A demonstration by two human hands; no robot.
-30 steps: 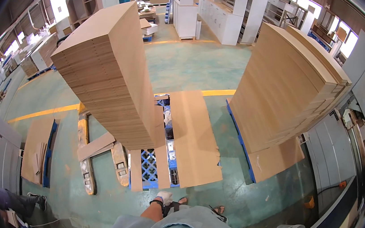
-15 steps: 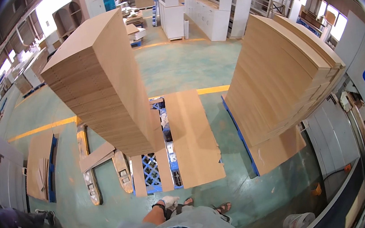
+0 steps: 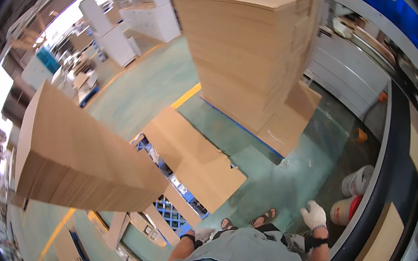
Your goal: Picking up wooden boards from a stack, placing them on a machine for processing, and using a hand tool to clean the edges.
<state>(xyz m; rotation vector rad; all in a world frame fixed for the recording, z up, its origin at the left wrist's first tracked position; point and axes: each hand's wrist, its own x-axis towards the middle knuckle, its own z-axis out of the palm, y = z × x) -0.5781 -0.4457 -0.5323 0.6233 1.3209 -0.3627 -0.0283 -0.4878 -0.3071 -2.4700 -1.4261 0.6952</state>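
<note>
My right hand (image 3: 313,215), in a white glove, hangs over the floor at the lower right. Its thumb stands a little apart from the fingers and nothing shows in it. Nearest to it are a white bucket with a red band (image 3: 343,211) and a grey-white bucket (image 3: 357,181). My left hand (image 3: 205,234), gloved too, hangs low in front of my body near the cardboard-covered pallet; its fingers are too small and partly hidden to read. A tall stack of brown boards (image 3: 246,49) rises ahead on a pallet, with another stack (image 3: 83,155) to the left.
A cardboard sheet (image 3: 194,158) lies over part of a blue pallet (image 3: 172,214). Along the right runs a dark conveyor bed (image 3: 392,176) with a pale board (image 3: 378,237) on it. Pallet-jack forks (image 3: 148,230) poke out under the left stack. White cabinets (image 3: 152,21) stand far off.
My view has swung to the right, so the stacks and pallets sit further left. My right hand has come into sight beside the buckets. The left hand stays low by my body.
</note>
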